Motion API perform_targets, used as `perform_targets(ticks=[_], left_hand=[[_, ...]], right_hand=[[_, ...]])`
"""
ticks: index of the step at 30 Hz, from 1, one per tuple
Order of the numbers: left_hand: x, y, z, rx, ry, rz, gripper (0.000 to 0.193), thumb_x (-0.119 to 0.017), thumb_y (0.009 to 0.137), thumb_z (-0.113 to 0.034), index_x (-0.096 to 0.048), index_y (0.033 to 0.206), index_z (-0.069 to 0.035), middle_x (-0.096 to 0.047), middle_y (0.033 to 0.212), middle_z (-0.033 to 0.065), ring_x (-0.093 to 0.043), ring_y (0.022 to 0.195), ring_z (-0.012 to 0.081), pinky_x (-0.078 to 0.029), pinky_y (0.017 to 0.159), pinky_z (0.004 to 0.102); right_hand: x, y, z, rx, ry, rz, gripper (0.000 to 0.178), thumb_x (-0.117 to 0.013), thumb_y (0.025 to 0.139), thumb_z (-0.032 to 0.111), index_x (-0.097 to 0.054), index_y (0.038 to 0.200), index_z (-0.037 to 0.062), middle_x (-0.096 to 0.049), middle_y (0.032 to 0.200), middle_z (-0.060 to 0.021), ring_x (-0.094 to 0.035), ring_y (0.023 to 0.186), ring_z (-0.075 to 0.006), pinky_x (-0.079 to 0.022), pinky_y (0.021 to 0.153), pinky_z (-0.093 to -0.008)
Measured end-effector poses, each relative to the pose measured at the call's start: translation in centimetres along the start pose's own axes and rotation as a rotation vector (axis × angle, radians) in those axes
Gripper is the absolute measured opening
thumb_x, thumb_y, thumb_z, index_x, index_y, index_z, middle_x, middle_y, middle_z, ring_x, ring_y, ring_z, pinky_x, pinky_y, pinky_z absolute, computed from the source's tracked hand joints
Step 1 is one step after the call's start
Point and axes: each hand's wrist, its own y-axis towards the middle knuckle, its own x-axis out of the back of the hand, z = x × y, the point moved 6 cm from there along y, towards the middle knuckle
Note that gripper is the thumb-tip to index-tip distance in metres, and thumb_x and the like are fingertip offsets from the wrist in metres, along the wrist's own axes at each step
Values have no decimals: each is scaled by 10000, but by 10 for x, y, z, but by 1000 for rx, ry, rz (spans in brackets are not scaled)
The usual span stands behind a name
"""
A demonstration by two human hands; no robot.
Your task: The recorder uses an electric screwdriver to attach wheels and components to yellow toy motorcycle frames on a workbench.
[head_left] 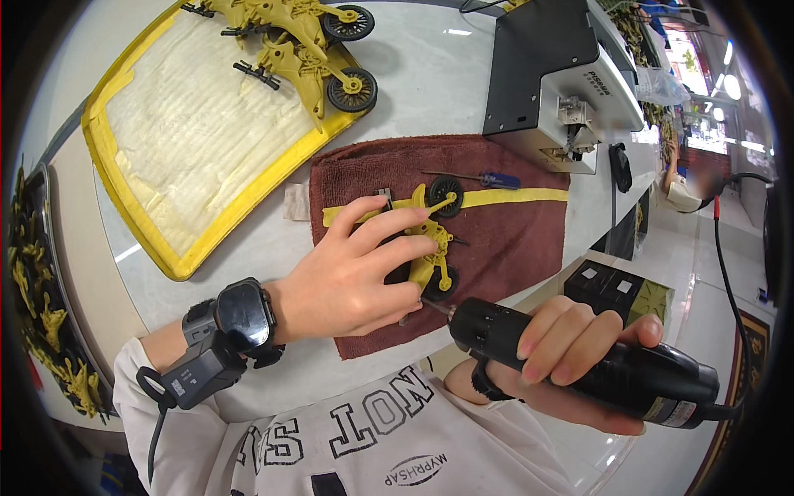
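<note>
My left hand (351,269) spreads over a yellow toy motorcycle (428,248) with black spoked wheels, its fingers curled onto the body and holding it against a brown cloth (513,240). The thumb side is partly out of sight under the hand. In my right hand (571,347) is a black corded electric screwdriver (653,376), gripped round its barrel. Its thin bit points left, close to the fingertips of my left hand and the motorcycle's lower side. Whether the bit touches the toy, I cannot tell. A screwdriver with a blue handle (500,179) lies farther back on the cloth.
A yellow strip (525,196) crosses the cloth. Beyond, at left, a yellow-edged padded tray (141,223) bears several toy motorcycles (306,54). A black-and-grey machine (538,70) stands at the far right. Yellow parts (54,326) fill a rack at far left. Another person (682,194) sits at right.
</note>
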Motion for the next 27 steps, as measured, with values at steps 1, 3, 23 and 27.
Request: perform_targets(ticks=[1, 3, 23, 27], left_hand=[[1, 0, 0, -1, -4, -2, 175, -733, 649, -212, -598, 702, -115, -561, 1121, 92, -438, 1159, 337, -299, 966, 512], [1, 0, 0, 7, -6, 1, 168, -732, 651, -206, -600, 705, -117, -558, 1117, 94, -438, 1157, 335, -299, 965, 513], [-3, 7, 2, 67, 80, 59, 157, -715, 647, -232, -621, 736, -143, -556, 1118, 86, -452, 1134, 325, -304, 961, 510], [-2, 10, -4, 48, 83, 75, 155, -719, 638, -221, -626, 741, -152, -552, 1120, 82, -443, 1130, 321, -298, 957, 513]], right_hand=[[-1, 1, 0, -2, 4, 7, 701, -497, 851, 566, -351, 1206, -20, -469, 648, -48, -477, 440, -151, -416, 471, -274], [-1, 4, 2, -31, -9, 54, 699, -499, 851, 564, -352, 1206, -20, -466, 649, -48, -472, 443, -150, -415, 474, -276], [16, 1, 5, -65, 34, 42, 724, -472, 839, 611, -296, 1261, 49, -539, 648, -109, -539, 465, -237, -462, 467, -368], [9, 3, 8, -64, 18, 50, 725, -456, 831, 638, -284, 1228, 57, -547, 660, -130, -559, 489, -263, -466, 476, -386]])
